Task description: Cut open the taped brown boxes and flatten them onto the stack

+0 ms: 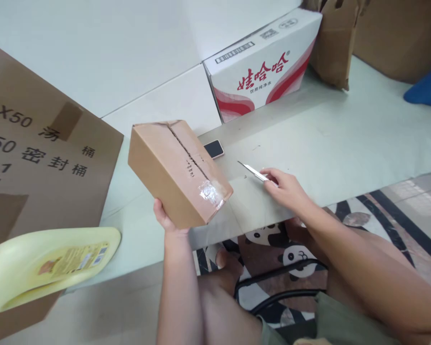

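My left hand (164, 216) holds a small brown cardboard box (172, 170) from below, tilted up off the pale table (345, 139). Clear tape runs along the box's top seam, which is slit, and crinkles at the near corner. My right hand (287, 189) rests on the table to the right of the box and grips a utility knife (253, 171), its blade pointing left toward the box without touching it.
A black phone (214, 149) lies on the table behind the box. A white and red printed carton (262, 67) stands at the back. A flattened brown carton (39, 158) and a yellow bottle (46, 263) lie at left. Brown paper bag (335, 43) at back right.
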The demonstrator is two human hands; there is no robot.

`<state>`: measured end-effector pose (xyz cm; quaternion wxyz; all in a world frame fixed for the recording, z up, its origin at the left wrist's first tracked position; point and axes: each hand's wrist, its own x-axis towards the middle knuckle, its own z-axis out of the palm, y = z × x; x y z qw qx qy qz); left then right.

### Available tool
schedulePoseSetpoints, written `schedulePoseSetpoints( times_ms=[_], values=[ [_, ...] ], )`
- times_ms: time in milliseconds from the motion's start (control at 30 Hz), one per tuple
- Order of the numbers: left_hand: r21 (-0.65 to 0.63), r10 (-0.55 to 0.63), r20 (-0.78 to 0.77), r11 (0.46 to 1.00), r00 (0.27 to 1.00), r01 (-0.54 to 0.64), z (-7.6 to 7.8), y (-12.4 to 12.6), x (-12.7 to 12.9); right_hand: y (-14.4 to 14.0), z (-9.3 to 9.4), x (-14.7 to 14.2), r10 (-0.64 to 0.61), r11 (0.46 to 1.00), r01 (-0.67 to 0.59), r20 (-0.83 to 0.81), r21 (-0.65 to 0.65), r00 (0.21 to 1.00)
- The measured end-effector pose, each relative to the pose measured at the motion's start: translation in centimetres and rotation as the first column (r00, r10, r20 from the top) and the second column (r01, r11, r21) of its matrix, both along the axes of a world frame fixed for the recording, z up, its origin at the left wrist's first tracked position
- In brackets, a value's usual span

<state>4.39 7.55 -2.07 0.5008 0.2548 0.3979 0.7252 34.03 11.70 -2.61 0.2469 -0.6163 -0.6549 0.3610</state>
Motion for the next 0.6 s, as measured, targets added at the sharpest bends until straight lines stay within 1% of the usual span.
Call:
schedulePoseSetpoints(
  times_ms=[33, 100, 167, 233, 333, 400, 500, 600],
  values=[
    [-0.002, 0.005, -0.009, 1.000, 1.000, -0.005, 0.0, 0.1, 0.0, -0.1, 0.3, 0.0, 0.010, 1.000, -0.009, -0.140, 0.004, 0.990],
    [-0.005, 0.026, -0.033, 1.000, 0.999, -0.026, 0.0, 0.2, 0.1, -0.5, 0.8, -0.2, 0.066, 0.997, -0.049, -0.363, 0.054, 0.930],
    [-0.006, 0.055, -0.065, 0.998, 0.996, -0.056, 0.0, 0.1, 0.1, -0.9, 1.1, -0.5, 0.131, 0.988, -0.072, -0.473, 0.140, 0.871],
    [-0.006, 0.072, -0.098, 0.997, 0.993, -0.073, -0.1, 0.1, 0.1, -1.2, 1.3, -0.6, 0.166, 0.974, -0.065, -0.493, 0.215, 0.854],
    [-0.007, 0.070, -0.131, 0.997, 0.989, -0.072, -0.1, -0.1, -0.1, -1.2, 1.2, -0.5, 0.180, 0.959, -0.052, -0.456, 0.278, 0.872],
    [-0.011, 0.073, -0.139, 0.997, 0.988, -0.075, -0.2, -0.2, -0.2, -1.3, 1.0, -0.4, 0.218, 0.944, -0.078, -0.428, 0.322, 0.877],
    [-0.027, 0.076, -0.144, 0.996, 0.987, -0.080, -0.1, -0.4, -0.3, -1.3, 0.8, -0.4, 0.304, 0.906, -0.134, -0.397, 0.401, 0.866],
    [-0.036, 0.066, -0.142, 0.997, 0.988, -0.071, -0.1, -0.5, -0.3, -1.4, 0.6, -0.5, 0.364, 0.862, -0.160, -0.369, 0.481, 0.855]
  ],
)
